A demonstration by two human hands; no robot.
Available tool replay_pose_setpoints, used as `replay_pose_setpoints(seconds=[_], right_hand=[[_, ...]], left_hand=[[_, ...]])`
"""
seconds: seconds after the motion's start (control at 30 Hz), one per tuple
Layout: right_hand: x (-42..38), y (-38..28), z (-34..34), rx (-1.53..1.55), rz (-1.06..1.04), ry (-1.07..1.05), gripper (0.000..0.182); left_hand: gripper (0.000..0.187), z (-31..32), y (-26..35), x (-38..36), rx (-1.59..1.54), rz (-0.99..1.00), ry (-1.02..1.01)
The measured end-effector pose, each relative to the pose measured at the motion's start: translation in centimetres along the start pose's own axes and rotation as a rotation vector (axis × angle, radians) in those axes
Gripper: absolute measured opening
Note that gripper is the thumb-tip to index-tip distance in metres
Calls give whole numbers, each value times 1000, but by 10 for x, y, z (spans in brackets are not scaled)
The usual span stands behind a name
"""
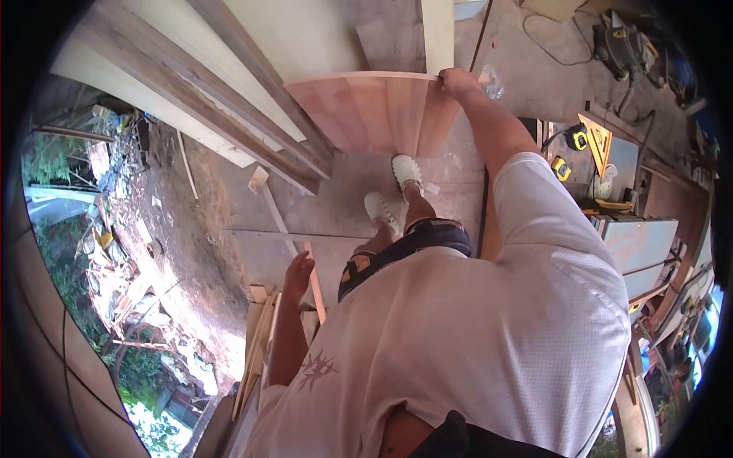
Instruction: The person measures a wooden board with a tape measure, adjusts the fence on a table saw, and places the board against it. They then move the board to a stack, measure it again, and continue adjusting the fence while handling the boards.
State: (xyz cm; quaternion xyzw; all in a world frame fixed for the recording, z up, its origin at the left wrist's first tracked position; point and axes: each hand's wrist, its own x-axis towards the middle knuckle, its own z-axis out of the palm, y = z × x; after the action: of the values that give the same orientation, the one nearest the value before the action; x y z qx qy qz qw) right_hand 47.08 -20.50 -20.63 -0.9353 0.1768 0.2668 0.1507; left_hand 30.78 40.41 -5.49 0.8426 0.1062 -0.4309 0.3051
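My right hand (460, 84) is closed on the top right corner of a wooden panel (374, 114) made of reddish-brown boards. The panel stands in front of my shoes, its top edge running to the left. My left hand (298, 273) hangs low at my left side, fingers curled in, with nothing showing in them. Right beside it is a narrow orange-brown wood strip (314, 286).
Long planks and pale sheets (191, 84) lean at the upper left. On the right, a bench holds tape measures (578, 137) and a yellow speed square (597, 145). A vacuum (622, 49) stands behind. Scrap and debris (122, 282) lie outside at left.
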Motion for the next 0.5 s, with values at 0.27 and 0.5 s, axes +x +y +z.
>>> replay_pose_setpoints(seconds=[0.27,0.5], right_hand=[[-3,-14,11,85,124,188,32],[-117,-54,79,494,7,126,55]], left_hand=[[43,4,-42,-16,25,-108,-30],[44,-11,-68,29,83,171,-65]])
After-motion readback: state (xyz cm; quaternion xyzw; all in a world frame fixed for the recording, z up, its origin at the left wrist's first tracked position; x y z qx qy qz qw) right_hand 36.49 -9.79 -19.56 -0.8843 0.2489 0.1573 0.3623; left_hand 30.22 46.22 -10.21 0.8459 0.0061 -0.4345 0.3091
